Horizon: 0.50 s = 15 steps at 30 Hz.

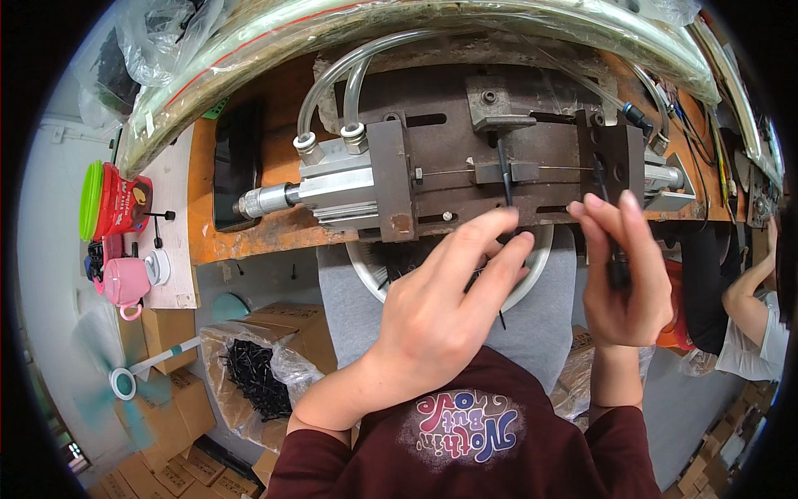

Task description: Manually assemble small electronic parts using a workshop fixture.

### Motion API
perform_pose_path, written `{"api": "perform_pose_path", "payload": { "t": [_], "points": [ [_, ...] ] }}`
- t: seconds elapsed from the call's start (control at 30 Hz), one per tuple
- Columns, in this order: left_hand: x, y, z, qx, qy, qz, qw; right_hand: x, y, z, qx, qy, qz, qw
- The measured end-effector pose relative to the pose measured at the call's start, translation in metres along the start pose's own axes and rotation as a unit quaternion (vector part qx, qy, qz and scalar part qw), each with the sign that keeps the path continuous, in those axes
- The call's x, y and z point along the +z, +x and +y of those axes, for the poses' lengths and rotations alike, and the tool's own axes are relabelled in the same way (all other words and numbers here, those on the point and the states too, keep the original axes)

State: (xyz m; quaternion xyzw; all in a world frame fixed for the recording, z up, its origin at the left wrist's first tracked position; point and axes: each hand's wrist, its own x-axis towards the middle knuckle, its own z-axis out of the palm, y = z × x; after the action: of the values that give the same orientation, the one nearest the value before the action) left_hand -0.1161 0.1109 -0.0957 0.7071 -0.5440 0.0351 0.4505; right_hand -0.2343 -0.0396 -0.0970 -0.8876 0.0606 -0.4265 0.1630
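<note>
To the left, a metal cylinder (337, 185) stands on the table (279, 137). Next, the left hand (449, 287) has its fingers nearly together, tips at the near end of a black rod (504, 170) crossing the small block (525, 172); I can't tell whether they grip it. The right hand (628, 266), loosely curled, holds a second rod (599, 170). I'd keep the first one square on the block, fingertips well clear.
</note>
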Motion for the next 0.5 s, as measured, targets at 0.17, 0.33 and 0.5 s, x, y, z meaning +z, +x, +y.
{"api": "perform_pose_path", "payload": {
  "t": [0.17, 0.33, 0.5],
  "points": [
    [0.003, 0.009, 0.002, 0.016, 0.156, -0.054, 0.986, -0.010, -0.007, 0.006, 0.037, 0.158, 0.026, 0.986],
    [0.008, 0.011, -0.005, 0.018, 0.171, -0.051, 0.984, -0.017, -0.006, -0.006, 0.162, 0.194, 0.047, 0.966],
    [0.002, 0.014, 0.000, 0.010, 0.175, -0.073, 0.982, -0.020, -0.002, -0.003, 0.118, 0.256, 0.033, 0.959]
  ]
}}
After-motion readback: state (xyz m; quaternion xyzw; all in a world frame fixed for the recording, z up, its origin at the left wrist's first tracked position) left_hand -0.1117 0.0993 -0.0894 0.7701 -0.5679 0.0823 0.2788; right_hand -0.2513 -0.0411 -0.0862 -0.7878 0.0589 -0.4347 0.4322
